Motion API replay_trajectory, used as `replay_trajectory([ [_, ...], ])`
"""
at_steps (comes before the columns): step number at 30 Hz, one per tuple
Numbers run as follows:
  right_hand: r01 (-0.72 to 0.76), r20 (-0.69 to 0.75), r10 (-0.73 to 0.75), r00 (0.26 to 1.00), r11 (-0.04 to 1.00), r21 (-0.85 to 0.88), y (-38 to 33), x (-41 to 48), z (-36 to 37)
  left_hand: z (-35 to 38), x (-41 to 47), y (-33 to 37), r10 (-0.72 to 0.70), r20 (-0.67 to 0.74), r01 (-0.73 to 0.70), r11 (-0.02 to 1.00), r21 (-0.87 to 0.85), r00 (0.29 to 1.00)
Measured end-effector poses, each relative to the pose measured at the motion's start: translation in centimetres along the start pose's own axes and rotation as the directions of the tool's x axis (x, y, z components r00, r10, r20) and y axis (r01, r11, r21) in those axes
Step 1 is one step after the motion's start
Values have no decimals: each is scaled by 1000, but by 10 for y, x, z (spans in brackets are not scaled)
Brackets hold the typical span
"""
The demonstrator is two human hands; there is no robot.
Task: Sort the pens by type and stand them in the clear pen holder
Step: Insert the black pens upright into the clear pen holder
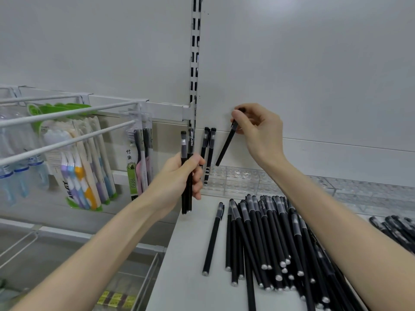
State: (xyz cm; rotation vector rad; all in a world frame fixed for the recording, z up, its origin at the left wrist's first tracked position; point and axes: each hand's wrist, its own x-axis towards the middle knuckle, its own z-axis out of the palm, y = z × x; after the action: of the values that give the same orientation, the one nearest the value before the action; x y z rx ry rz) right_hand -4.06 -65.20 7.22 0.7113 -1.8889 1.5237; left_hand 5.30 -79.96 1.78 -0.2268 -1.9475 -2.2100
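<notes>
Loose black pens (265,239) are heaped near on the shelf (179,277). Left hand (182,176) grips two pens (187,171), one reading "TEST". Right hand (258,131) pinches one pen (226,144) tilted above the clear pen holder (235,180), where two pens stand. "BQB" toothbrushes (137,162) hang left.

pen count on the shelf

two pens (187,167) in the left hand (179,176), one pen (225,143) in the right hand (258,131), two standing pens (208,151) in the clear holder (238,180), one lone pen (213,239) lying beside a heap (276,241) too dense to count.
</notes>
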Motion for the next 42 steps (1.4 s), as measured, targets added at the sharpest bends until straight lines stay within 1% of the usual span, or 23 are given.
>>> replay_trajectory([
  [2,2,31,-2,1000,1000,-30,5,0,5,-1,0,-3,-7,-18,7,999,36,1000],
  [4,13,55,-10,998,999,-52,10,-1,9,-3,2,-5,-42,-29,44,998,49,999],
  [6,34,80,-28,996,997,-72,13,-3,13,-4,4,-8,-73,-26,73,997,5,997],
  [8,77,103,-63,993,987,-141,15,-4,15,-5,6,-9,-97,-15,96,992,-77,995],
  [10,128,126,-103,987,969,-211,16,-4,16,-5,7,-9,-73,-8,72,993,-93,997],
  [13,179,163,-137,977,943,-279,17,-5,15,-5,7,-11,-22,8,23,999,-26,1000],
  [16,231,205,-166,965,909,-348,21,-6,15,-5,8,-14,-34,18,34,999,-3,999],
  [18,232,220,-158,963,899,-372,20,-8,14,-4,9,-15,-40,25,40,999,-21,999],
  [20,202,202,-130,971,896,-395,15,-10,12,-3,10,-15,-42,44,44,998,-53,998],
  [21,162,185,-99,978,917,-365,10,-13,10,-1,10,-14,-42,61,45,997,-57,997],
  [22,98,185,-45,982,954,-284,4,-15,7,1,10,-13,-39,81,43,998,-56,996],
  [23,15,220,23,975,986,-168,-1,-18,4,4,10,-12,-34,105,39,998,-52,994],
  [24,-68,282,80,956,996,-49,-5,-19,1,7,10,-12,-28,129,35,998,-48,991],
  [25,-132,344,113,932,991,33,-9,-21,-3,11,10,-12,-23,153,30,999,-44,988],
  [27,-187,391,134,910,977,102,-11,-26,-9,16,10,-12,-10,181,14,1000,-20,983],
  [29,-204,362,136,922,967,155,-16,-28,-13,19,10,-12,6,188,-13,999,33,982],
  [31,-197,304,128,944,958,207,-20,-26,-16,17,11,-11,11,164,-25,996,87,986],
  [32,-173,248,117,962,961,218,-23,-22,-18,14,13,-9,12,129,-28,992,127,992],
  [34,-90,90,74,993,976,199,-25,-12,-24,6,13,-7,39,47,-49,972,230,998],
  [36,12,-21,-10,1000,993,119,-22,-6,-27,-2,11,-8,51,23,-55,956,289,998],
  [38,76,-31,-75,997,997,24,-16,-8,-22,-7,9,-11,12,15,-15,964,267,1000],
  [39,85,-19,-85,996,996,-9,-12,-10,-18,-9,8,-12,-16,6,14,972,235,1000],
  [42,77,-14,-78,997,996,-42,0,-14,-9,-12,8,-13,-104,24,103,994,48,994],
])
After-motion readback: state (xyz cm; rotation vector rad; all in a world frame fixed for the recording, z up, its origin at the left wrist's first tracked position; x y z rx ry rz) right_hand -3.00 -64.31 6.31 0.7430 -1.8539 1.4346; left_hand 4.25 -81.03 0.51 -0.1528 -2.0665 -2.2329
